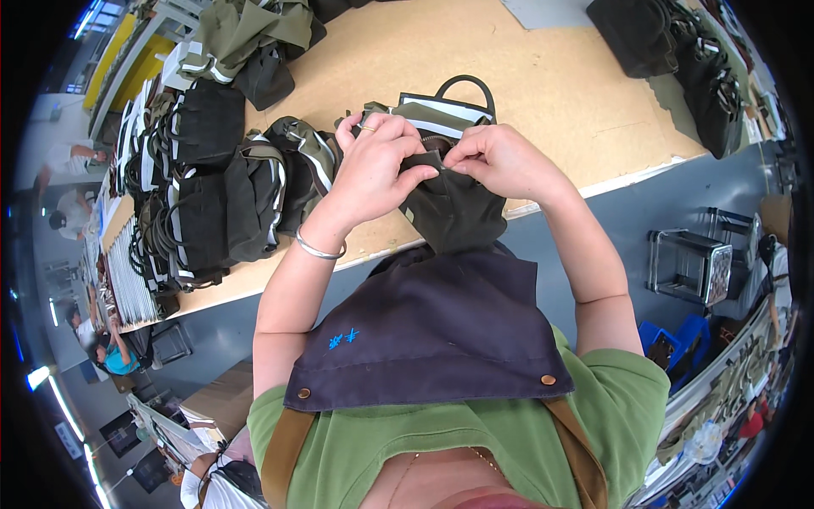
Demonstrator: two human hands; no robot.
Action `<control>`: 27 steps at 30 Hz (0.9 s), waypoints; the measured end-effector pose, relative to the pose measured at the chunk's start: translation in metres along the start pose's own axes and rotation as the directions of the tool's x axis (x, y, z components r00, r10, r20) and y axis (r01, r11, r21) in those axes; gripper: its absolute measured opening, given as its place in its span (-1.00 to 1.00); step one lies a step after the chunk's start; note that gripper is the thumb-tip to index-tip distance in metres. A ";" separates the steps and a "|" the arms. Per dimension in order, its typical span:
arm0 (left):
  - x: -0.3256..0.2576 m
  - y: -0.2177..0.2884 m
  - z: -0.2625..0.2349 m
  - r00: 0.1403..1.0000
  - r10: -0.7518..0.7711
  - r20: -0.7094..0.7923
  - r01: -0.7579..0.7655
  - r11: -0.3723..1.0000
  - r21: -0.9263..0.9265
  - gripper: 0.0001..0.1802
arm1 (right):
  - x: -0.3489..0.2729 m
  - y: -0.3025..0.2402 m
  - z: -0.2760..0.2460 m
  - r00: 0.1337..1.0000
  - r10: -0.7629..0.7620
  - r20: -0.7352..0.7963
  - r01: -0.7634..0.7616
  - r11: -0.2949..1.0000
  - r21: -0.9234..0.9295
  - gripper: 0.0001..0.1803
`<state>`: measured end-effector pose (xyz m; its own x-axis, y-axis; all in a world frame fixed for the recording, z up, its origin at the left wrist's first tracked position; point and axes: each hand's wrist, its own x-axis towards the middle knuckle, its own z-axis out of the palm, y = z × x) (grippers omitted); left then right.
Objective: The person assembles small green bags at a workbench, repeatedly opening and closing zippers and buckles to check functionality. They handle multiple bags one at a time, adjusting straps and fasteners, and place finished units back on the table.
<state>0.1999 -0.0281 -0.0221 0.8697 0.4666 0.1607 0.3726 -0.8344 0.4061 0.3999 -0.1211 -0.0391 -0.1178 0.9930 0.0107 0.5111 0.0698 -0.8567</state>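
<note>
A dark olive fabric bag (454, 208) hangs over the table's front edge, close against my apron. White trim and a black loop handle (466, 83) show at its far side. A brown zipper (437, 142) curves along its opening, between my hands. With thumb and fingers pressed together, my left hand (383, 161) grips the bag's edge left of the zipper end. From the other side my right hand (500, 161) pinches the same edge near the zipper end. What lies right between the fingertips is too small to make out.
Stacked dark bags with handles (203, 127) fill the table's left side, beside folded olive pieces (254, 38). More dark bags (636, 34) stand at the far right. The pale wooden table (381, 51) ends just before me. Metal stools (691, 263) and blue bins (674, 343) stand right. Several people are at far left.
</note>
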 end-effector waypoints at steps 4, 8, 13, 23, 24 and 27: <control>0.000 0.000 0.000 1.000 -0.003 0.003 0.003 1.000 0.005 -0.74 | 0.001 0.001 0.002 1.000 0.009 -0.007 -0.009 1.000 -0.016 -0.85; 0.000 0.003 -0.002 1.000 -0.014 0.010 0.014 1.000 -0.006 -0.74 | 0.000 -0.008 -0.003 0.998 0.056 0.033 -0.056 0.998 0.017 -0.86; 0.000 0.002 -0.003 1.000 -0.001 0.016 0.002 1.000 -0.004 -0.74 | 0.000 -0.009 -0.003 0.998 0.049 0.050 -0.051 0.998 0.039 -0.87; -0.002 0.004 -0.002 1.000 -0.016 0.002 0.016 1.000 -0.023 -0.79 | 0.001 -0.010 -0.006 0.993 0.046 0.108 -0.055 0.995 0.084 -0.86; -0.002 0.004 -0.001 1.000 -0.019 0.002 0.019 1.000 -0.023 -0.79 | 0.001 -0.010 -0.006 0.993 0.038 0.111 -0.047 0.996 0.078 -0.87; -0.004 0.003 -0.001 1.000 -0.025 -0.001 0.025 0.999 -0.027 -0.79 | 0.000 -0.007 -0.004 0.993 0.015 0.118 -0.026 0.996 0.088 -0.86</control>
<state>0.1977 -0.0322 -0.0207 0.8597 0.4876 0.1519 0.3852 -0.8143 0.4342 0.3997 -0.1207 -0.0306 -0.2095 0.9758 -0.0630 0.4370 0.0357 -0.8988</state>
